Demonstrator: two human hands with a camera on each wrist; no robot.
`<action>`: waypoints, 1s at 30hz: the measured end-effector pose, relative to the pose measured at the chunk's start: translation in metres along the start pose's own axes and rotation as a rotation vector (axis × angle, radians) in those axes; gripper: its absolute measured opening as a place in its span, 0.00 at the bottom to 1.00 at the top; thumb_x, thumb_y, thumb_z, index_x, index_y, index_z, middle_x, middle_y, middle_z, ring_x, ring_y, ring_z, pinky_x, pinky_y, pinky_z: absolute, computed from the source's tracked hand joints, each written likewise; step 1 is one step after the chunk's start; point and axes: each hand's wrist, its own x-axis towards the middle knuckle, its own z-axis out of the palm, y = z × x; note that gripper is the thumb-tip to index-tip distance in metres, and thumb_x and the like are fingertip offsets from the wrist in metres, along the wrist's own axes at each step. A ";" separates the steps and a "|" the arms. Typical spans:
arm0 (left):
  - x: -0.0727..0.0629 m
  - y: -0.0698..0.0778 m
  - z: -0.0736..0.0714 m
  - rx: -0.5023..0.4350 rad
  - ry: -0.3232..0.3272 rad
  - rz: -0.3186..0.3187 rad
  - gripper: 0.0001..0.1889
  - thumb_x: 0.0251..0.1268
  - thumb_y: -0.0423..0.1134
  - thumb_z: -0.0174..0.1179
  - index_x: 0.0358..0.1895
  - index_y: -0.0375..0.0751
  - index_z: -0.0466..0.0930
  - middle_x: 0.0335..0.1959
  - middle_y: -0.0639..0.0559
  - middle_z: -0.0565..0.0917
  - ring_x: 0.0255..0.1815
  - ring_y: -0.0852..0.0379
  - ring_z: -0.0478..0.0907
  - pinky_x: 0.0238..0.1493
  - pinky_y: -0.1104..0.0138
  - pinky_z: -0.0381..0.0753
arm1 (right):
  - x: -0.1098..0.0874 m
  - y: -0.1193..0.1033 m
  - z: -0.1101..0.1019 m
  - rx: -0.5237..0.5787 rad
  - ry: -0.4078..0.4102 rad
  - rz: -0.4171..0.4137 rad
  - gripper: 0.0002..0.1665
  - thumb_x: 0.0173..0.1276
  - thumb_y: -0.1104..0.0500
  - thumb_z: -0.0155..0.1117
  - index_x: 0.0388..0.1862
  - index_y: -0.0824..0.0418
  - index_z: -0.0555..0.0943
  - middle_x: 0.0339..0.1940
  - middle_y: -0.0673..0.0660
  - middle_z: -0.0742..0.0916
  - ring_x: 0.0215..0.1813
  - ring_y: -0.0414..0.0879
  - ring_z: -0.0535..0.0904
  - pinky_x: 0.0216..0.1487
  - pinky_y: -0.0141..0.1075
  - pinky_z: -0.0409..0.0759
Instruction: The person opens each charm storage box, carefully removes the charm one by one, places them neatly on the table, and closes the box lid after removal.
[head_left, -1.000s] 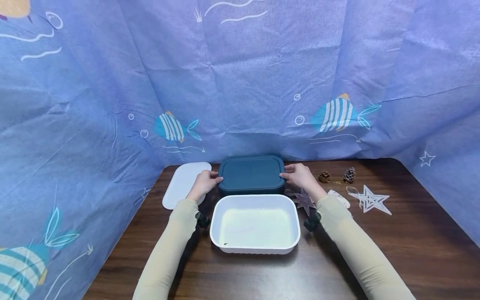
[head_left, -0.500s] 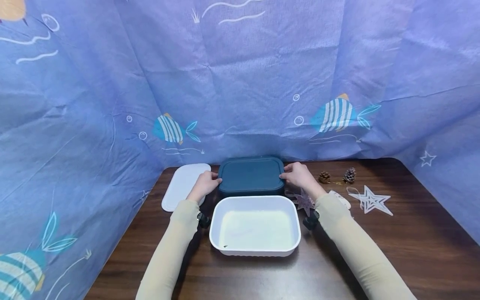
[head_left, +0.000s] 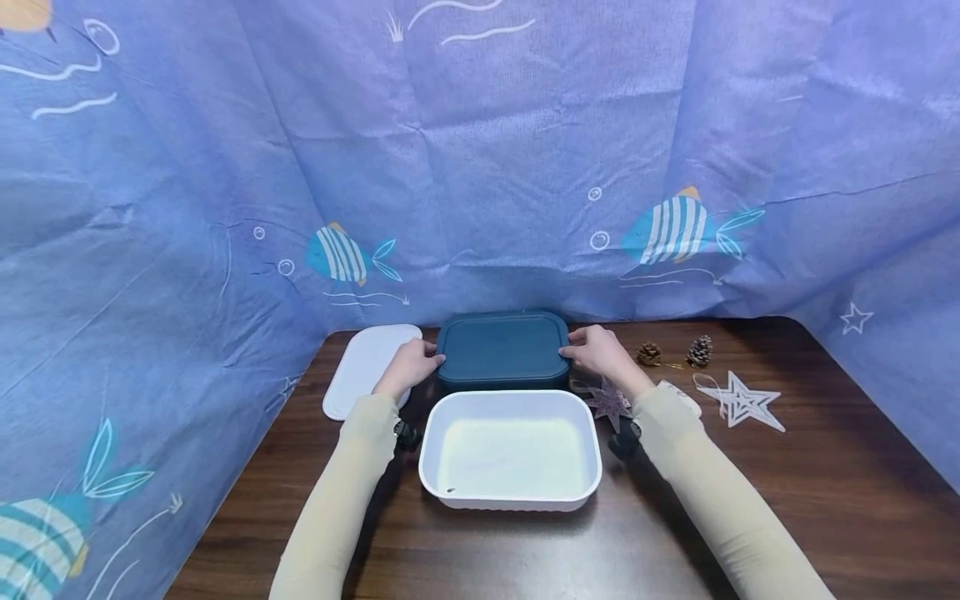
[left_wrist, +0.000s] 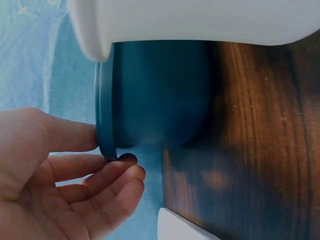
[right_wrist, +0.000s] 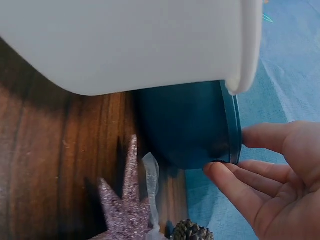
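A dark teal box [head_left: 504, 382] with its matching lid [head_left: 502, 346] on stands at the back of the table. At its left end, my left hand [head_left: 408, 365] pinches the lid's rim, thumb above and fingers below, as the left wrist view shows. My right hand [head_left: 600, 352] grips the opposite end the same way; in the right wrist view its thumb and fingertips [right_wrist: 216, 170] meet the rim. Directly in front, between my forearms, sits an uncovered white box [head_left: 510, 503] that hides part of the teal one in both wrist views. A small dark mark shows inside it.
A white lid [head_left: 363, 375] lies flat beside my left hand. Right of my right hand are two pinecones [head_left: 700, 351], a purple glitter star [head_left: 609, 403], a white ornament [head_left: 682, 398] partly behind my sleeve, and a white star [head_left: 741, 400]. A blue fish-print curtain [head_left: 495, 208] hangs behind.
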 end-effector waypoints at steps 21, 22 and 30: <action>-0.009 -0.024 -0.027 -0.015 0.070 0.063 0.29 0.81 0.46 0.50 0.73 0.28 0.65 0.65 0.29 0.75 0.61 0.35 0.76 0.60 0.47 0.76 | 0.003 -0.024 -0.008 -0.080 0.079 -0.187 0.27 0.77 0.53 0.59 0.68 0.68 0.77 0.64 0.66 0.82 0.63 0.61 0.78 0.62 0.54 0.76; -0.011 -0.027 -0.033 -0.002 0.082 0.061 0.29 0.80 0.46 0.50 0.73 0.28 0.65 0.66 0.29 0.75 0.61 0.35 0.76 0.60 0.47 0.76 | 0.003 -0.032 -0.008 -0.059 0.090 -0.197 0.27 0.77 0.52 0.59 0.68 0.66 0.77 0.65 0.65 0.81 0.64 0.60 0.78 0.62 0.53 0.76; -0.027 -0.048 -0.082 0.036 0.121 0.014 0.30 0.81 0.49 0.48 0.73 0.28 0.66 0.65 0.28 0.74 0.64 0.32 0.72 0.60 0.44 0.74 | 0.000 -0.103 0.008 0.127 0.071 -0.248 0.29 0.78 0.49 0.59 0.73 0.60 0.73 0.69 0.60 0.79 0.68 0.55 0.75 0.64 0.50 0.76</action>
